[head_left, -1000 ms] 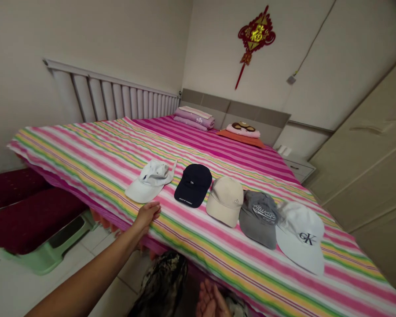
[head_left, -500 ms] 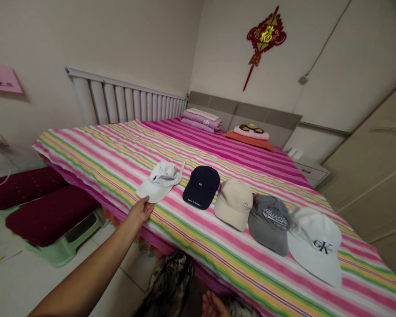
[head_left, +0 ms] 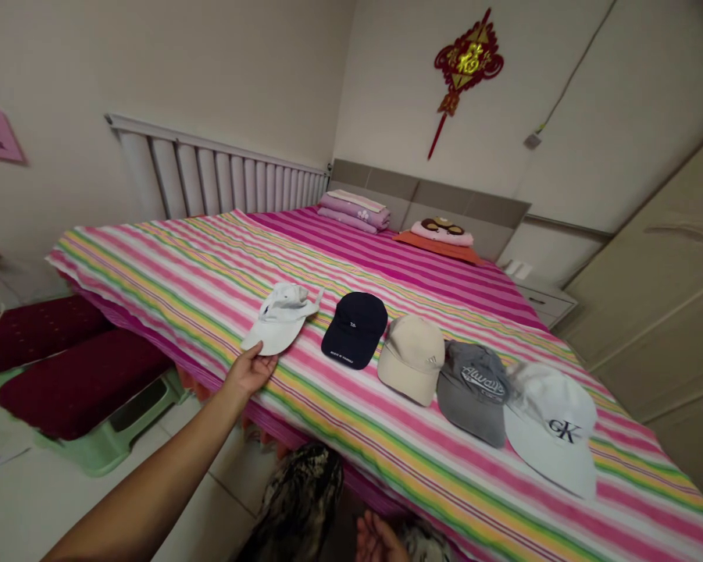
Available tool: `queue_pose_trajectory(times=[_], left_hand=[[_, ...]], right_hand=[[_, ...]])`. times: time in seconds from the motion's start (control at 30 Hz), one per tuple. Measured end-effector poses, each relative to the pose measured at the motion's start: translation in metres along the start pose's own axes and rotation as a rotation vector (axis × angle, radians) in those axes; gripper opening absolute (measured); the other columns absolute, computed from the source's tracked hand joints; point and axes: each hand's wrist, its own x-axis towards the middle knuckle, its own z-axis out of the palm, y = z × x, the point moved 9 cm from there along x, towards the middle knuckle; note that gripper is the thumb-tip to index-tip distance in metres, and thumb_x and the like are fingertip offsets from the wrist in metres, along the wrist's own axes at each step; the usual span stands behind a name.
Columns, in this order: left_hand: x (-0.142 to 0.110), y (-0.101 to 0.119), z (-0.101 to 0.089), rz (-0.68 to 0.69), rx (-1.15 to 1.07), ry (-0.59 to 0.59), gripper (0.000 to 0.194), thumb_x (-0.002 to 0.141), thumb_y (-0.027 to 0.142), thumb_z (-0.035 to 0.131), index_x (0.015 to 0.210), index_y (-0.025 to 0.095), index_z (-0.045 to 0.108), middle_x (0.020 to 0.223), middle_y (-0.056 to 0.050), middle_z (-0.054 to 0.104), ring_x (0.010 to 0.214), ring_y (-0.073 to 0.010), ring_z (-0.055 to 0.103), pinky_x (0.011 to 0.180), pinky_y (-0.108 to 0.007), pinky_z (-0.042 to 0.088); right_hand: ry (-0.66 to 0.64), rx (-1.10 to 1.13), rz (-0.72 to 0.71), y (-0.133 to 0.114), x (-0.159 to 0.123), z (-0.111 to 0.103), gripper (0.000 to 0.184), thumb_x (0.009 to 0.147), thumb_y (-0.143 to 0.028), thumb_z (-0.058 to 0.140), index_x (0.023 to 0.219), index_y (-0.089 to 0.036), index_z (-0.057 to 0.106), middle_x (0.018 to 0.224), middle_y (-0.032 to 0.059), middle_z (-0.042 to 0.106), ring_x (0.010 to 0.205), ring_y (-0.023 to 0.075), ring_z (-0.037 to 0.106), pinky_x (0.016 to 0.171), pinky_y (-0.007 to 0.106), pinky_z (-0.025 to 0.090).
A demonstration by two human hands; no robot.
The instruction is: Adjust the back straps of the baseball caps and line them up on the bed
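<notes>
Over by the near edge of the bed [head_left: 340, 414], the left hand [head_left: 251, 372] pinches a white cap [head_left: 277, 329] by its brim; the right hand [head_left: 378, 538], loosely spread, looks bare below that edge. The cap seems light, its crown floppy, so the stiffer brim suits gripping.

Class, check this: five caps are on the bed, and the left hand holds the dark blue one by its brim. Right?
Not quite. The head view shows the left hand holding the leftmost white cap by its brim, not the dark blue cap. The rest stands.
</notes>
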Motion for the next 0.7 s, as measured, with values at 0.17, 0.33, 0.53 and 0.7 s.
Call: queue_pose_trajectory(times=[0.17, 0.33, 0.53, 0.7], left_hand=[[-0.034, -0.029, -0.007, -0.065, -0.086, -0.138, 0.037, 0.079, 0.002, 0.034, 0.106, 0.018, 0.054, 0.075, -0.005, 0.066, 0.066, -0.0117, 0.062, 0.063, -0.024, 0.052], [-0.072, -0.083, -0.042, -0.219, -0.103, -0.164, 0.054, 0.071, -0.005, 0.038, 0.118, 0.02, 0.048, 0.074, -0.004, 0.067, 0.07, -0.0148, 0.064, 0.068, -0.026, 0.052], [-0.127, -0.155, -0.079, -0.507, 0.026, -0.304, 0.055, 0.057, -0.006, 0.053, 0.106, 0.016, 0.058, 0.08, -0.003, 0.067, 0.082, -0.0175, 0.062, 0.081, -0.028, 0.046], [-0.165, -0.181, -0.062, -0.62, 0.076, -0.62, 0.041, 0.051, -0.002, 0.057, 0.089, 0.013, 0.064, 0.091, -0.007, 0.065, 0.095, -0.0221, 0.057, 0.085, -0.03, 0.039]], right_hand=[[-0.004, -0.068, -0.02, 0.0, -0.006, 0.015, 0.014, 0.054, -0.019, 0.076, 0.059, -0.018, 0.063, 0.053, -0.0004, 0.067, 0.044, 0.0091, 0.059, 0.042, 0.017, 0.043], [-0.104, -0.186, -0.045, -0.006, -0.017, 0.043, 0.024, 0.06, -0.035, 0.073, 0.071, -0.015, 0.065, 0.063, 0.0039, 0.069, 0.051, 0.0111, 0.06, 0.048, 0.02, 0.042], [-0.433, -0.441, -0.316, -0.038, -0.065, 0.114, 0.04, 0.073, -0.045, 0.059, 0.098, -0.014, 0.061, 0.099, 0.0129, 0.066, 0.089, 0.0198, 0.06, 0.078, 0.031, 0.042], [-0.707, -0.517, -0.494, -0.049, -0.112, 0.167, 0.054, 0.072, -0.048, 0.057, 0.115, -0.016, 0.052, 0.114, 0.0134, 0.058, 0.103, 0.0226, 0.053, 0.086, 0.035, 0.039]])
